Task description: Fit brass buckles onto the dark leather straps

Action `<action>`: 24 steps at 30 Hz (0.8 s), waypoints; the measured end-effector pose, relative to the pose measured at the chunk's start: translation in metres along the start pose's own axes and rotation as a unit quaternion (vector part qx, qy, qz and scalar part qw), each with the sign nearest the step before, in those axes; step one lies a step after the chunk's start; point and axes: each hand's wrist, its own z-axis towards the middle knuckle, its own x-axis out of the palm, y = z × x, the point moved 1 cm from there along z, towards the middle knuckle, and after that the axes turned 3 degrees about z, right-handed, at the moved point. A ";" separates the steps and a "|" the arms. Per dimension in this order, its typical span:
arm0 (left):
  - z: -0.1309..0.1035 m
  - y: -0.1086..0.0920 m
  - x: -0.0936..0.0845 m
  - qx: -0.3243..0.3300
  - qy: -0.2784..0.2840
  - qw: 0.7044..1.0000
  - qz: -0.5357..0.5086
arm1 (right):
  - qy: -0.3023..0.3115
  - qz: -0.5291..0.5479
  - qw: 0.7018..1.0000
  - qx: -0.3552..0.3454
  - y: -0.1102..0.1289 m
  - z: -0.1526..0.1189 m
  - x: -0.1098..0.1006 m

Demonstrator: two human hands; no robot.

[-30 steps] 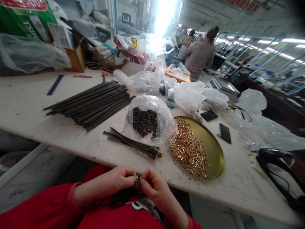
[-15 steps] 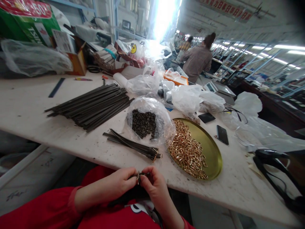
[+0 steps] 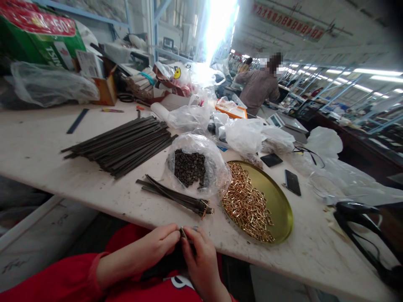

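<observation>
Near side: left hand (image 3: 162,242), right hand (image 3: 202,253), fingers clamped on small buckle (image 3: 182,232); adjusting it, I'd say; needs steady pinch.

The person's left hand (image 3: 165,240) and right hand (image 3: 200,251) meet at the table's near edge, both pinching a small metal piece (image 3: 182,232), partly hidden by the fingers; on the table (image 3: 103,188) near them lies a bundle of dark straps (image 3: 179,199) with gold buckles at one end; behind it a clear plastic bag (image 3: 217,167) holds small black pieces (image 3: 189,165); right of the bag, a round tray (image 3: 277,201) bears heaped gold frames (image 3: 245,201); leftward, long dark strips (image 3: 122,144) lie piled; a phone (image 3: 292,182) rests beside the tray; a co-worker (image 3: 260,92) stands beyond.
</observation>
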 end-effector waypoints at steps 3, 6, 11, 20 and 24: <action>0.000 0.002 -0.001 -0.010 -0.009 1.000 0.003 | 0.007 0.042 0.998 0.052 -0.002 0.006 -0.002; 0.000 0.005 0.000 -0.031 -0.021 0.999 0.002 | 0.004 0.068 0.989 0.128 -0.005 0.011 -0.003; 0.001 0.005 0.000 0.005 -0.024 0.999 -0.038 | 0.028 0.155 0.965 0.209 -0.007 0.021 0.001; 0.017 0.006 -0.003 0.065 0.019 0.992 -0.103 | -0.048 0.378 0.866 0.323 -0.011 0.040 0.020; 0.034 0.012 -0.013 0.066 -0.005 0.975 -0.212 | 0.011 0.391 0.859 0.331 -0.021 0.060 0.019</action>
